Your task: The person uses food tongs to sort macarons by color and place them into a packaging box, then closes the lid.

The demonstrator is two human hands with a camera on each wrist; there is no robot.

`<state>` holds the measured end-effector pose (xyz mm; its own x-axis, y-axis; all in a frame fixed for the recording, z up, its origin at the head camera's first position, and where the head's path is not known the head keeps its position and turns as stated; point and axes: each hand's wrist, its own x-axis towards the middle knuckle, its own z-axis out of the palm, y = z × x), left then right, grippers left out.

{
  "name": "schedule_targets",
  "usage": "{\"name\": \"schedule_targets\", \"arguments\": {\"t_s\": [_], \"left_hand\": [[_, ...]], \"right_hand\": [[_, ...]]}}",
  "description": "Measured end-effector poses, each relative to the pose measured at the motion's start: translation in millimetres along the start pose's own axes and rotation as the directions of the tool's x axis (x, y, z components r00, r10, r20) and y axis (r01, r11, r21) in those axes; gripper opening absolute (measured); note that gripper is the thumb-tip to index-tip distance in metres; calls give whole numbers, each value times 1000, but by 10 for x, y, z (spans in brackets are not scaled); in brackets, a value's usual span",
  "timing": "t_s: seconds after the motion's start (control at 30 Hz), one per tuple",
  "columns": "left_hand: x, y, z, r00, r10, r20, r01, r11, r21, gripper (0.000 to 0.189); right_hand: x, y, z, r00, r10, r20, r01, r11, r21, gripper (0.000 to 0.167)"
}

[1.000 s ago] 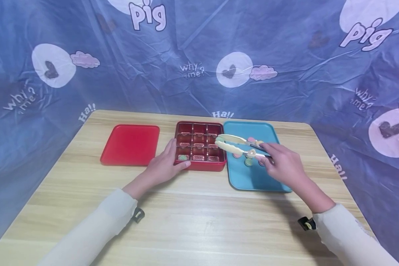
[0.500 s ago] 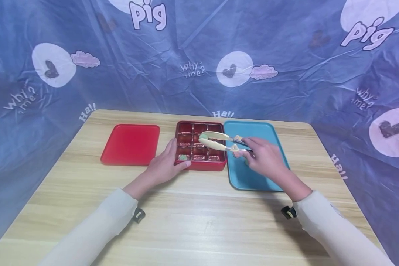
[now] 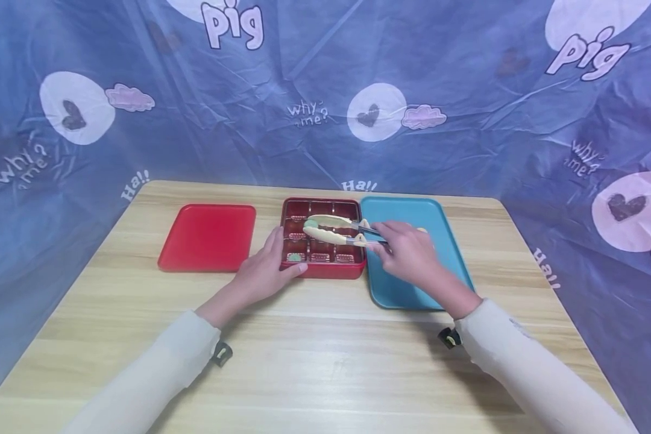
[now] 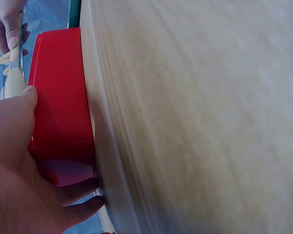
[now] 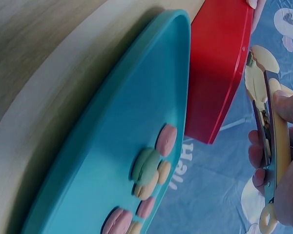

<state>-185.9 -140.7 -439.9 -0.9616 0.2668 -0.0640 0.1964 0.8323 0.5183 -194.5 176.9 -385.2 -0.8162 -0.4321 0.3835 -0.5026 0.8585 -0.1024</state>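
Observation:
My right hand (image 3: 407, 250) grips a pair of tongs (image 3: 333, 236) with cream tips. Between the tips is a green macaron (image 3: 311, 223), over the left middle part of a red box (image 3: 333, 271) divided into compartments. Another green macaron (image 3: 295, 257) lies in the near left compartment. My left hand (image 3: 263, 271) rests against the box's near left corner, fingers along the left side and thumb at the front rim. In the left wrist view its thumb (image 4: 30, 96) touches the upper edge of the red wall.
Right of the box lies a blue tray (image 3: 396, 295). In the right wrist view it bears several macarons, among them a green one (image 5: 145, 165) and a pink one (image 5: 167, 140). A flat red lid (image 3: 208, 238) lies to the left. A patterned blue cloth (image 3: 325, 144) hangs behind the table.
My right hand has carried the tongs and the green macaron leftward, from the box's right edge to over its left middle compartments. The left hand has stayed at the corner.

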Motion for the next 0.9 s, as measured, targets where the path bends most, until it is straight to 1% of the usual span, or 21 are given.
{"name": "schedule_targets", "arguments": {"t_s": [0.2, 0.57, 0.77, 0.9], "left_hand": [[9, -2, 11, 1000, 6, -4, -6, 1000, 3, 110], [-4, -7, -3, 1000, 3, -7, -3, 1000, 6, 109], [1, -6, -3, 1000, 11, -9, -11, 1000, 8, 111], [3, -6, 0, 1000, 11, -7, -11, 1000, 8, 113]], "right_hand": [[48, -54, 66, 1000, -24, -8, 24, 1000, 10, 51], [121, -134, 141, 999, -39, 6, 39, 999, 15, 50], [144, -157, 166, 999, -22, 33, 22, 1000, 15, 51], [154, -156, 189, 999, -27, 24, 27, 1000, 11, 50]]}}
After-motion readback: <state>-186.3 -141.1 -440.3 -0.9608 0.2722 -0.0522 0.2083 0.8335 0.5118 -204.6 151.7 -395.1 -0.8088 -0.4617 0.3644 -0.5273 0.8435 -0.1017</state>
